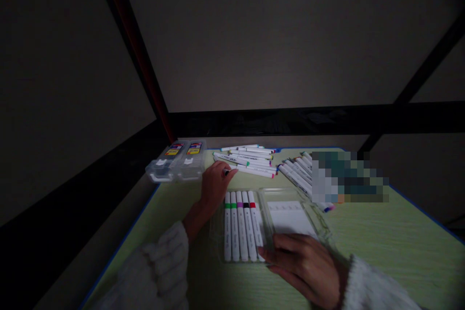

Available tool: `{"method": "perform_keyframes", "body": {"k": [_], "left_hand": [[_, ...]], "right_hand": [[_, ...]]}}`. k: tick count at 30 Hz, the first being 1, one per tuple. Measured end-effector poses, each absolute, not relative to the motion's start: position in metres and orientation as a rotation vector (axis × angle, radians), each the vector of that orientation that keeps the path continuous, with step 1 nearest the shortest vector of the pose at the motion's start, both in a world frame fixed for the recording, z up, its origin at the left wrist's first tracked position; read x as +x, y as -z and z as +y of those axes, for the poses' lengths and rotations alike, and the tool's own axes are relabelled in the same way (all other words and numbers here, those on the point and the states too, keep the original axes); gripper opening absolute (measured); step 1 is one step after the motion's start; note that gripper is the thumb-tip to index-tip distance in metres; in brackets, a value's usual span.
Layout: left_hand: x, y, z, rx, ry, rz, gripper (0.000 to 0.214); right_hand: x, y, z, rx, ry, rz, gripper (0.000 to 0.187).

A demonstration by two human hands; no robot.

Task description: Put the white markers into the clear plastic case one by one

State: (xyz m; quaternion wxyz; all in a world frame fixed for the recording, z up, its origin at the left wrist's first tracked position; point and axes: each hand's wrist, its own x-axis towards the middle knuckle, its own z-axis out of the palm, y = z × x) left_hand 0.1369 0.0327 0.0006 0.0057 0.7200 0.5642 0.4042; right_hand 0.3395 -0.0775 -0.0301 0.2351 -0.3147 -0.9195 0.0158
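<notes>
An open clear plastic marker case (268, 213) lies on the table in front of me. In its left half stands a row of several white markers (240, 232) with green, purple, black and red bands. My left hand (214, 184) is beyond the case, at the edge of a loose marker pile (250, 157), its fingers closed round a marker with a dark end (226, 172); most of that marker is hidden. At the near edge of the case, my right hand (307, 264) grips the rim, one fingertip on the lower end of the red-banded marker.
Two closed clear cases (191, 162) with yellow labels stand at the table's far left corner. Another heap of markers (296, 177) lies to the right, beside a pixelated patch. White paper (290, 215) shows in the case's right half. The table (392, 247) has a blue edge.
</notes>
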Motion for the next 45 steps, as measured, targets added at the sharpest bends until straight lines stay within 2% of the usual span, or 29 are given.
{"method": "perform_keyframes", "body": {"k": [7,20,31,45], "left_hand": [[0.138,-0.003,0.030,2.260,-1.329,1.766,0.017],[0.138,-0.009,0.028,2.245,-1.471,1.835,0.020],[0.139,-0.014,0.024,2.175,-1.607,1.781,0.020],[0.144,-0.018,0.022,1.962,-1.776,1.616,0.020]], "right_hand": [[0.341,0.028,-0.076,-0.848,-0.065,-2.562,0.034],[0.338,0.033,-0.077,-0.859,0.001,-2.493,0.041],[0.341,0.026,-0.077,-0.830,-0.027,-2.573,0.033],[0.340,0.032,-0.077,-0.869,-0.004,-2.536,0.032]]}}
